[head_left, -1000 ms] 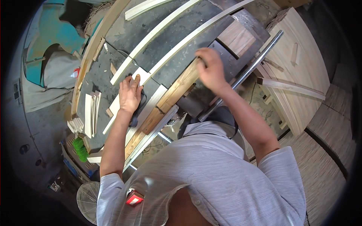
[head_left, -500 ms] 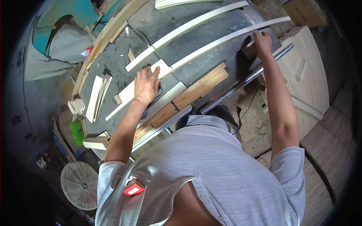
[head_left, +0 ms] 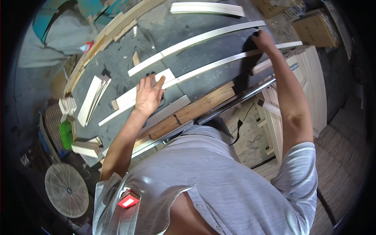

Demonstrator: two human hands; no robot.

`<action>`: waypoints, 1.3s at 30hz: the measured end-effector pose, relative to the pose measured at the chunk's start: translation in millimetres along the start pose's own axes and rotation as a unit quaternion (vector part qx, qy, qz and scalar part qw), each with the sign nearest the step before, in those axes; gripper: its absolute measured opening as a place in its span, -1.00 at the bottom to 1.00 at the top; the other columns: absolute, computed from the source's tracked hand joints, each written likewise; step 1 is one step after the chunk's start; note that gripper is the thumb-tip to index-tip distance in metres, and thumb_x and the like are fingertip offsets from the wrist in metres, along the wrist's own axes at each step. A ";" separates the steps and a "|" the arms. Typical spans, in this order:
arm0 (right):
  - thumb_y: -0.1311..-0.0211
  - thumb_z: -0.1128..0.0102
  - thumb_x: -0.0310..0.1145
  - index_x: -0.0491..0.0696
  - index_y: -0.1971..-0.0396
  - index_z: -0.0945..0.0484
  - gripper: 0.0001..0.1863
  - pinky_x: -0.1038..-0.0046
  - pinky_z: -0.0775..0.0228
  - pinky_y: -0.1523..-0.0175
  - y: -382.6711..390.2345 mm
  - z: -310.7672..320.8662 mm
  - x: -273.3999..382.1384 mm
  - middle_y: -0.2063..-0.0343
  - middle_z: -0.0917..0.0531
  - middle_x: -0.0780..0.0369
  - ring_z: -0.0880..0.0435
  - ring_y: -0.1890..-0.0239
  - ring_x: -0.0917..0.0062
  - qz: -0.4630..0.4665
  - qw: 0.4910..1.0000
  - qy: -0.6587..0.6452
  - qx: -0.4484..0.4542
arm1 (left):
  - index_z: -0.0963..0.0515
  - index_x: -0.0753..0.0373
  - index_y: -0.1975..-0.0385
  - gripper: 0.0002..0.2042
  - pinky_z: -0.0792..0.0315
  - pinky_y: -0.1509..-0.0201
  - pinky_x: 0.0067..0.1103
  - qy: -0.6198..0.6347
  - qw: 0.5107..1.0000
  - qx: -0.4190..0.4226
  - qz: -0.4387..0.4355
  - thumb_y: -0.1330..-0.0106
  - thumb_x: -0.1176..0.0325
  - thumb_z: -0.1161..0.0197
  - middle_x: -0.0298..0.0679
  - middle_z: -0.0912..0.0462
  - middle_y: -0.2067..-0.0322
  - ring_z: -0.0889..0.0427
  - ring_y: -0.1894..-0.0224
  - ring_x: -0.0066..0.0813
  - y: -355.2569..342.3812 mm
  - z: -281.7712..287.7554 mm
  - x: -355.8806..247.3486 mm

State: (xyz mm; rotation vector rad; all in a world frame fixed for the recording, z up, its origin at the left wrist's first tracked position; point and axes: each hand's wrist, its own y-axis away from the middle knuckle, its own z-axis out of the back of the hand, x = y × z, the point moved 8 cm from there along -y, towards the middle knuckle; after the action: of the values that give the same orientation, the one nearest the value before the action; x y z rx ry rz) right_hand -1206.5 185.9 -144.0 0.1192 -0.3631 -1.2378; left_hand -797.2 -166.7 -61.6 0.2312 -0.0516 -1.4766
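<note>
My left hand (head_left: pixel 149 96) lies with fingers spread on a pale board (head_left: pixel 127 94), across a thin curved strip (head_left: pixel 207 64). Something dark is partly hidden beneath it. My right hand (head_left: pixel 263 41) is at the upper right, fingers curled, just below the end of another curved strip (head_left: pixel 207 35); whatever it holds is hidden in shadow. A darker timber (head_left: pixel 203 100) lies along the near side of the grey worktable (head_left: pixel 205 51), beside a metal tube (head_left: pixel 254 94).
Stacked pale strips (head_left: pixel 94 98) lie at the left and more (head_left: pixel 205 8) at the back. A raised wooden edge (head_left: pixel 98 45) follows the table's far left. Outside are a fan (head_left: pixel 66 190), green bristles (head_left: pixel 65 134), cardboard boxes (head_left: pixel 313 29) and large wooden panels (head_left: pixel 313 86) at the right.
My right hand has moved up and to the right, from the timber past the lower strip toward the upper strip's end. My left hand stays on the board. The view has shifted.
</note>
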 end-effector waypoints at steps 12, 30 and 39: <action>-0.28 -0.27 0.13 -0.31 0.03 -0.70 -0.31 0.05 -0.56 -0.25 -11.6 9.8 -0.5 -0.01 -0.72 -0.26 -0.70 -0.14 -0.17 -0.052 0.999 -0.017 -0.003 | -0.56 -0.11 -0.42 -0.50 -0.30 -0.46 -0.16 -0.014 1.000 -0.027 0.001 -0.47 0.16 -0.31 -0.09 -0.46 -0.34 -0.43 -0.29 -0.07 -0.4 -3.2 3.0; -0.21 -0.40 0.16 -0.37 0.11 -0.73 -0.27 0.22 -0.58 -0.10 -23.9 0.0 -28.2 0.16 -0.80 -0.18 -0.82 -0.01 0.04 -0.074 0.987 -0.134 0.057 | -0.59 -0.08 -0.39 -0.47 -0.33 -0.44 -0.20 -0.013 0.999 -0.031 -0.001 -0.39 0.22 -0.40 -0.08 -0.48 -0.34 -0.43 -0.30 -0.07 -0.3 -2.2 1.1; -0.24 -0.41 0.12 -0.31 0.29 -0.76 -0.37 0.13 -0.55 0.09 -34.7 1.3 -46.3 0.38 -0.77 -0.13 -0.82 0.25 0.11 0.015 0.991 -0.130 -0.005 | -0.59 -0.06 -0.38 -0.44 -0.36 -0.39 -0.18 0.010 0.999 -0.048 -0.019 -0.34 0.25 -0.43 -0.06 -0.48 -0.34 -0.45 -0.28 -0.05 -5.2 6.9 -1.3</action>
State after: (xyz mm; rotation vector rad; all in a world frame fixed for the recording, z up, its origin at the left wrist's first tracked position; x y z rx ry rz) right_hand -1251.0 218.1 -162.1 -0.0577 -0.5825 -1.2269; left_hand -803.6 -166.7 -55.7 0.1694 0.0393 -1.5095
